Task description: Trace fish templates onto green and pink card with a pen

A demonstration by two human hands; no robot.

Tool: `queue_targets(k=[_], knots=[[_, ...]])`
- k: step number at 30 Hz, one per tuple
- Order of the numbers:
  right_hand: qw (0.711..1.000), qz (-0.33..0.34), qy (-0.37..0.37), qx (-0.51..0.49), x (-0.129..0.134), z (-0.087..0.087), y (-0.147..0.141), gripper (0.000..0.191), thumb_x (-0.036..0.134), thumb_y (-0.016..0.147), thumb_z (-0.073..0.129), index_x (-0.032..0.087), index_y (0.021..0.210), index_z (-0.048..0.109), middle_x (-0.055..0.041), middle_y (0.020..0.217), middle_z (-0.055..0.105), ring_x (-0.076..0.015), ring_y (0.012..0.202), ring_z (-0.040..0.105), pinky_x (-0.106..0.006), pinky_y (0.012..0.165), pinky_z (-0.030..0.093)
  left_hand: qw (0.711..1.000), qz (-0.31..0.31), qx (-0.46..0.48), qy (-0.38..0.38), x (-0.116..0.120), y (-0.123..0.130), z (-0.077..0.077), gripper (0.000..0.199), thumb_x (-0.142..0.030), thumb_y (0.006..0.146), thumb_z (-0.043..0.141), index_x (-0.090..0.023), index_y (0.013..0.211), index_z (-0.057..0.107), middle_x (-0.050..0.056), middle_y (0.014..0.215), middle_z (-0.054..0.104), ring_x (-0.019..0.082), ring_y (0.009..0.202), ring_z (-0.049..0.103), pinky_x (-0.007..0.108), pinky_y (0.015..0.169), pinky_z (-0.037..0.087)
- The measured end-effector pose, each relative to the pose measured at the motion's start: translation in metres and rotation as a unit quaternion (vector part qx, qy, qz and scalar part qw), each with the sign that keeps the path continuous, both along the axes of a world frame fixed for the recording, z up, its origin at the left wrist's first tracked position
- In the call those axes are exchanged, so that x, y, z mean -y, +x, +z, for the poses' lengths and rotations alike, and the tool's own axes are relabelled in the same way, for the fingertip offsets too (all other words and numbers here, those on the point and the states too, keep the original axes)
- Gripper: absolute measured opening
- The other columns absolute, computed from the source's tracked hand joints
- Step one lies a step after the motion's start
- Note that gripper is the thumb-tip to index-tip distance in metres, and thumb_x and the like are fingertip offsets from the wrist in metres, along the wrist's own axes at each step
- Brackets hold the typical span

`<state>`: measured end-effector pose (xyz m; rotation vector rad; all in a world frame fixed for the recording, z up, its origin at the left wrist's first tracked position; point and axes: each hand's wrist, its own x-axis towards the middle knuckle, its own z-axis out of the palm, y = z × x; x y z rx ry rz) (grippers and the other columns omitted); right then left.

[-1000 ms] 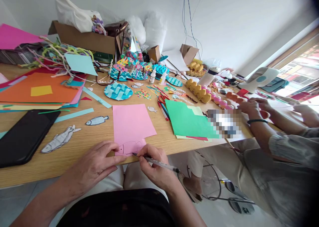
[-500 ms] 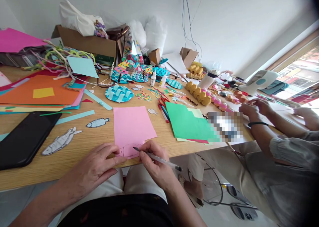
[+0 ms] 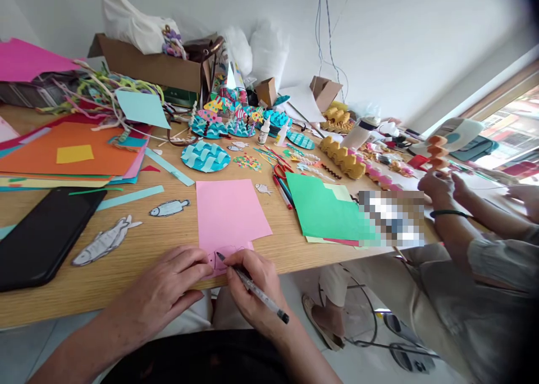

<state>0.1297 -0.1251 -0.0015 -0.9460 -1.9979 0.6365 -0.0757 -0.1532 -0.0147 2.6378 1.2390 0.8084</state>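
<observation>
Pink sheet (image 3: 231, 210) is at the near edge of the surface (image 3: 160, 243), roughly center. Progress-wise, you've got a fish outline w/ eye dot + gill line inked at its near end; no scales that I can make out, and it's uncut. Your R hand (image 3: 266, 277) pinches the pen (image 3: 256, 290), tip by the gill line; L hand (image 3: 164, 283) is loosely spread, fingertips on the sheet. FYI, cut-out fish (image 3: 169, 208) to the left, green paper (image 3: 320, 213) right.

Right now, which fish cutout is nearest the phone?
The largest fish, pale and fork-tailed, beside the phone; the bluish fish and smaller ones lie farther off.
</observation>
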Motion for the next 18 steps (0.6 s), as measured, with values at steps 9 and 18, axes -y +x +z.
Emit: queue_targets(k=[9, 18], knots=[[1.000, -0.015, 0.011, 0.006, -0.0017, -0.0046, -0.0034, 0.014, 0.012, 0.079, 0.048, 0.020, 0.081, 0.060, -0.0009, 0.068, 0.067, -0.0122, 0.059, 0.058, -0.021, 0.058, 0.045, 1.000, -0.001, 0.005, -0.024, 0.0009, 0.0012, 0.0014, 0.029, -0.010, 0.089, 0.051, -0.023, 0.114, 0.058, 0.003, 0.112, 0.058, 0.017, 0.106, 0.053, 0.026, 0.093, 0.045], [1.000, -0.012, -0.008, 0.016, -0.0012, -0.0025, -0.0029, 0.014, 0.012, 0.078, 0.049, 0.020, 0.081, 0.060, -0.0015, 0.070, 0.067, -0.0130, 0.061, 0.060, -0.023, 0.060, 0.047, 0.999, 0.008, 0.000, -0.050, 0.0017, 0.0009, 0.0008, 0.033, -0.010, 0.087, 0.053, -0.025, 0.116, 0.057, 0.003, 0.113, 0.059, 0.019, 0.107, 0.054, 0.029, 0.093, 0.046]])
